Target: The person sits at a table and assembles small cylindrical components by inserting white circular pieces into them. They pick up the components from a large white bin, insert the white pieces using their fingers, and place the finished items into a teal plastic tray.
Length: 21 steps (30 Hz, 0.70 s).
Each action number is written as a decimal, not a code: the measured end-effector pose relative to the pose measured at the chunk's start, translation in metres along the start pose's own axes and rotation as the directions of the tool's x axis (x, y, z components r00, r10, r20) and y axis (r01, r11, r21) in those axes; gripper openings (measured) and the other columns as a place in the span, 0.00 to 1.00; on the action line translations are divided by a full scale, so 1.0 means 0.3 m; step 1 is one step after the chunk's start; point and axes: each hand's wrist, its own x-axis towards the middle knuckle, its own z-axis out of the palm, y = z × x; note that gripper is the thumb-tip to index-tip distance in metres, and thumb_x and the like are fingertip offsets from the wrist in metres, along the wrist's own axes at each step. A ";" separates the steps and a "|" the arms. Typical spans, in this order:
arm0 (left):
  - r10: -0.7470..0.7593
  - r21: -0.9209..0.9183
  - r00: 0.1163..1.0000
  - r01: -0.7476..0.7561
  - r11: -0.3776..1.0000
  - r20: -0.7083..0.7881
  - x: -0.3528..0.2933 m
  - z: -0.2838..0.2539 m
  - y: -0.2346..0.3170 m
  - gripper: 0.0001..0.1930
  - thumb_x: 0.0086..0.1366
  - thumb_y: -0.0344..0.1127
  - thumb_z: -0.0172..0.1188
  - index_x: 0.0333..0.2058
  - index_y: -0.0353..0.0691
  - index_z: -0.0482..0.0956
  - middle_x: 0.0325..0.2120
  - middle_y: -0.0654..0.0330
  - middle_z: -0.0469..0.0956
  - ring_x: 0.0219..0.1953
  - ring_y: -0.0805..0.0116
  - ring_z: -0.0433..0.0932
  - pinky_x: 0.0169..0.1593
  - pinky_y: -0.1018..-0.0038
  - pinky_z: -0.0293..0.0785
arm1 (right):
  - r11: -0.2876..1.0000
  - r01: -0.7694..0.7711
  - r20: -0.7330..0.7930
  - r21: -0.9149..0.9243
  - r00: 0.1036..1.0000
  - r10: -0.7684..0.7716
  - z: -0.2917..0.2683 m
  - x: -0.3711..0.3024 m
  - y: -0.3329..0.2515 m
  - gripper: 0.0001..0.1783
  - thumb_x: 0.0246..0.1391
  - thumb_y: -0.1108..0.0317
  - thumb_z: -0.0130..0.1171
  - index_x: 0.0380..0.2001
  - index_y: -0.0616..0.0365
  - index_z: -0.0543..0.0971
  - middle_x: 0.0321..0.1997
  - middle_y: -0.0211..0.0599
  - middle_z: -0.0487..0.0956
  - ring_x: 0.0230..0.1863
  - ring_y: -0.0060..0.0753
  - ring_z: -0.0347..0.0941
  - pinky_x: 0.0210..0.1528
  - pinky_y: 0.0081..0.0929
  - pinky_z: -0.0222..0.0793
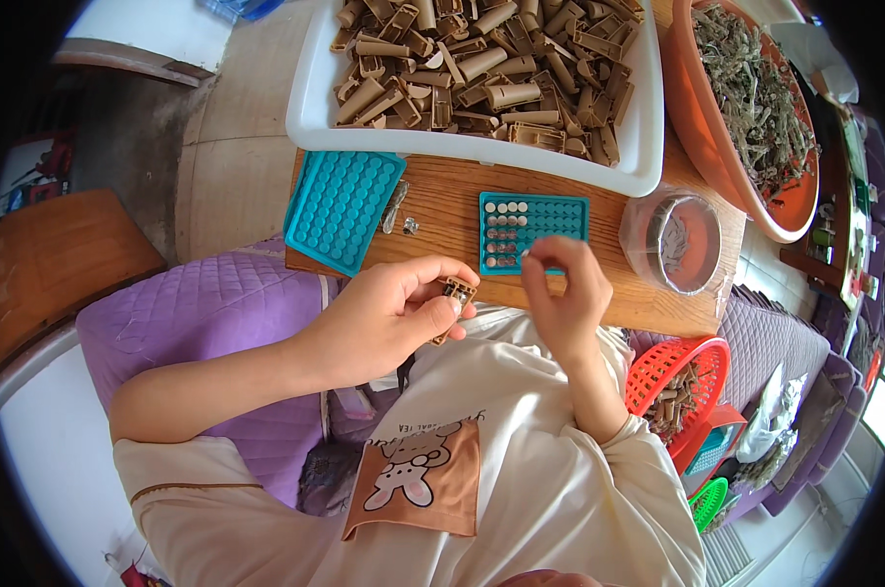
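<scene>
My left hand [393, 318] is closed round a small brown plastic casing [459, 290], with its open end up and something metallic inside. My right hand [569, 289] is over the near right part of a teal tray [533, 197]. Its thumb and forefinger pinch a tiny pale piece that I cannot make out clearly. Round white and silvery discs sit in the left columns of that tray, and the other pockets show teal. A second teal tray [344, 210] with round pockets lies tilted at the left, beside a small clear bag [395, 206] and a small metallic piece [410, 226].
A white bin [481, 147] heaped with brown casings stands at the back of the wooden table [442, 181]. To its right is an orange basin [692, 108] of tangled grey-green parts. A clear tub [670, 240] holds pale strips. A red basket [648, 377] holds more parts.
</scene>
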 end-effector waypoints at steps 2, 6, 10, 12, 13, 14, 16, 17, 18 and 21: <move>0.023 -0.002 1.000 -0.023 1.000 0.001 -0.004 0.007 -0.004 0.14 0.61 0.26 0.42 0.46 0.32 0.63 0.33 0.59 0.72 0.35 0.76 0.72 0.38 0.80 0.69 | 0.984 0.160 -0.020 0.081 0.987 -0.159 0.004 0.002 -0.076 0.13 0.33 0.84 0.57 0.26 0.62 0.71 0.26 0.38 0.74 0.23 0.33 0.71 0.25 0.22 0.68; 0.034 0.033 0.999 -0.034 0.999 -0.005 -0.005 0.009 0.008 0.14 0.60 0.25 0.42 0.46 0.31 0.63 0.30 0.61 0.71 0.34 0.78 0.71 0.37 0.82 0.68 | 0.935 0.302 -0.073 0.186 0.953 -0.294 0.045 -0.013 -0.129 0.14 0.29 0.85 0.57 0.25 0.62 0.71 0.24 0.37 0.73 0.23 0.32 0.71 0.25 0.22 0.68; 0.035 0.127 0.998 -0.029 0.992 -0.048 -0.003 0.005 -0.012 0.13 0.59 0.24 0.43 0.44 0.30 0.65 0.28 0.63 0.70 0.30 0.80 0.69 0.34 0.83 0.68 | 0.937 0.316 -0.024 0.150 0.949 -0.316 0.067 -0.028 -0.129 0.15 0.28 0.85 0.58 0.26 0.62 0.71 0.24 0.37 0.73 0.23 0.33 0.70 0.24 0.23 0.67; 0.040 0.163 0.997 -0.028 0.986 -0.072 0.002 0.000 -0.036 0.13 0.58 0.23 0.44 0.44 0.30 0.65 0.26 0.63 0.70 0.29 0.81 0.67 0.33 0.83 0.67 | 0.940 0.304 0.032 0.155 0.949 -0.312 0.071 -0.034 -0.128 0.15 0.28 0.84 0.59 0.26 0.62 0.71 0.24 0.37 0.73 0.23 0.33 0.70 0.24 0.24 0.66; 0.043 0.237 0.996 -0.023 0.971 -0.080 0.001 0.000 -0.030 0.13 0.58 0.23 0.44 0.43 0.30 0.66 0.25 0.63 0.70 0.28 0.81 0.68 0.32 0.82 0.67 | 0.944 0.286 0.054 0.163 0.953 -0.298 0.071 -0.032 -0.130 0.15 0.29 0.84 0.58 0.26 0.62 0.71 0.24 0.37 0.73 0.23 0.33 0.70 0.24 0.24 0.66; 0.045 0.310 0.995 -0.016 0.951 -0.088 -0.001 0.001 -0.020 0.13 0.58 0.23 0.44 0.43 0.30 0.66 0.25 0.62 0.71 0.28 0.80 0.69 0.31 0.81 0.67 | 0.949 0.267 0.076 0.171 0.956 -0.283 0.069 -0.029 -0.134 0.15 0.30 0.84 0.58 0.26 0.62 0.71 0.24 0.37 0.73 0.22 0.34 0.69 0.23 0.24 0.66; 0.071 0.412 0.992 -0.024 0.911 -0.100 -0.004 0.002 -0.015 0.13 0.57 0.23 0.45 0.42 0.31 0.66 0.24 0.59 0.72 0.27 0.76 0.71 0.30 0.79 0.68 | 0.963 0.194 0.139 0.186 0.965 -0.221 0.065 -0.025 -0.142 0.13 0.31 0.84 0.57 0.26 0.62 0.71 0.23 0.37 0.73 0.22 0.36 0.69 0.23 0.26 0.66; 0.093 0.443 0.990 -0.038 0.896 -0.104 -0.004 0.002 -0.020 0.13 0.57 0.24 0.45 0.42 0.31 0.66 0.23 0.56 0.73 0.26 0.73 0.72 0.30 0.77 0.68 | 0.972 0.139 0.179 0.192 0.968 -0.174 0.063 -0.024 -0.147 0.13 0.32 0.83 0.57 0.26 0.61 0.71 0.23 0.37 0.72 0.22 0.37 0.69 0.23 0.26 0.65; 0.115 0.474 0.988 -0.052 0.879 -0.106 -0.005 0.003 -0.024 0.12 0.56 0.24 0.46 0.41 0.31 0.67 0.23 0.54 0.74 0.26 0.70 0.74 0.29 0.76 0.68 | 0.977 0.083 0.220 0.196 0.967 -0.126 0.060 -0.021 -0.152 0.12 0.33 0.82 0.57 0.26 0.61 0.70 0.22 0.37 0.72 0.22 0.38 0.69 0.23 0.27 0.65; 0.225 0.599 0.970 -0.127 0.791 -0.091 -0.005 0.012 -0.037 0.08 0.54 0.26 0.47 0.34 0.32 0.69 0.20 0.46 0.72 0.24 0.50 0.73 0.27 0.63 0.67 | 0.980 -0.114 0.512 0.161 0.859 0.016 0.017 0.026 -0.167 0.11 0.35 0.79 0.58 0.26 0.60 0.69 0.25 0.39 0.72 0.27 0.43 0.69 0.25 0.30 0.65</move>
